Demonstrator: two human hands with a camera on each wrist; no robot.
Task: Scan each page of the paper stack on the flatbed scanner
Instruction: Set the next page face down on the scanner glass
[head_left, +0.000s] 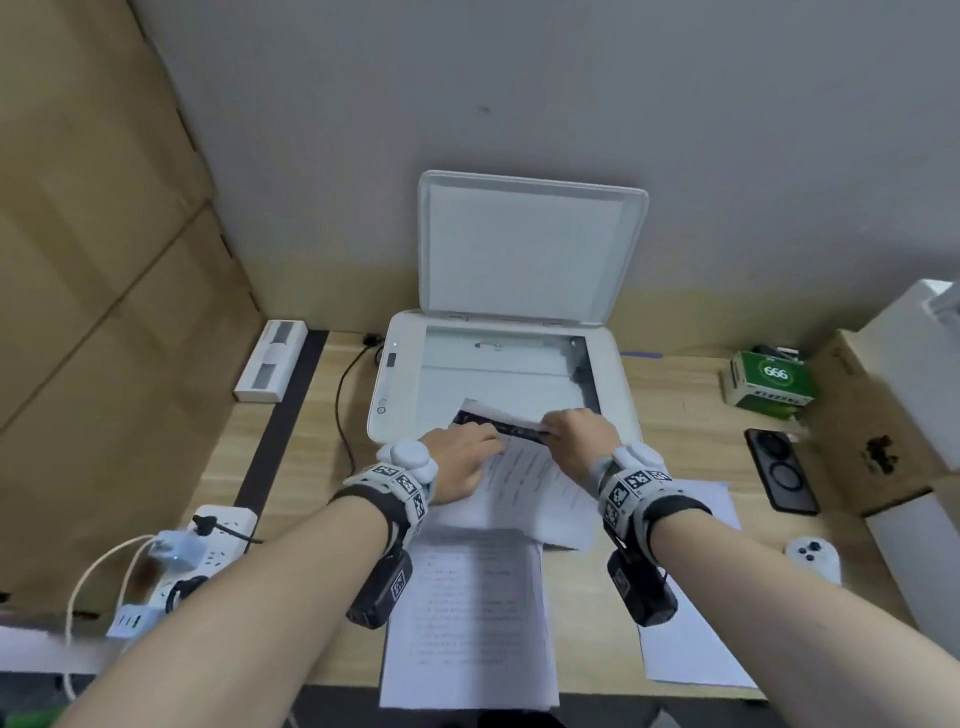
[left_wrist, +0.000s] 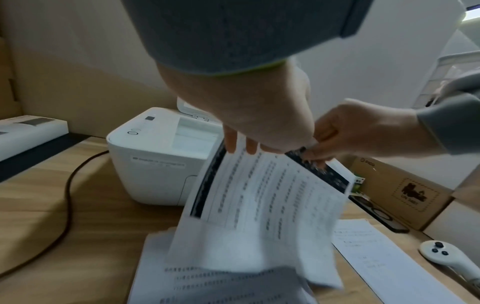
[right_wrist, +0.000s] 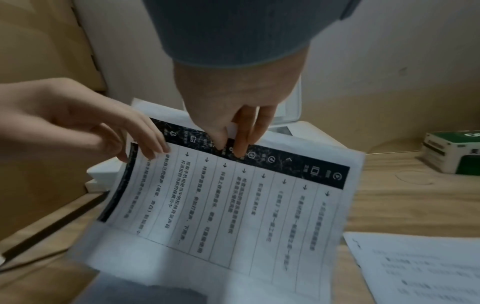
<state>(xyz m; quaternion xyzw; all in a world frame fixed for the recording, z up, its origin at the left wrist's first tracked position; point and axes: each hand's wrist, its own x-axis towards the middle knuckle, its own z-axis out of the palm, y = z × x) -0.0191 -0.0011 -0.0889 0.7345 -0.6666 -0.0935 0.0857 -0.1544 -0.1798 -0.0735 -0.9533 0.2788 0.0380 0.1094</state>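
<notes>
You are holding one printed sheet by its far edge, just at the near rim of the scanner. Your left hand and right hand are both gripping along the dark printed band, the left at the band's left end and the right toward its middle. In the right wrist view your right fingers are pinching the band, thumb beneath and fingers on top; in the left wrist view your left fingers are curling over the sheet's top edge (the thumb is hidden behind the paper).

The sheet is hanging from that edge and sloping back toward you, its long axis running from the scanner toward your body, printed side facing up. The glass is lying directly ahead of both sets of fingers, bare, with the lid standing upright behind it. Both hands are about equally near the glass.

The coming move is likely a forward carry and a turn-over (the print probably needs to face down). Nothing is standing between the sheet and the glass.

Under the hanging sheet, the paper stack is lying on the counter; more loose sheets are lying to its right. A phone, a green box and a white controller are sitting well to the right; a power strip and a black cable are lying to the left.
</notes>
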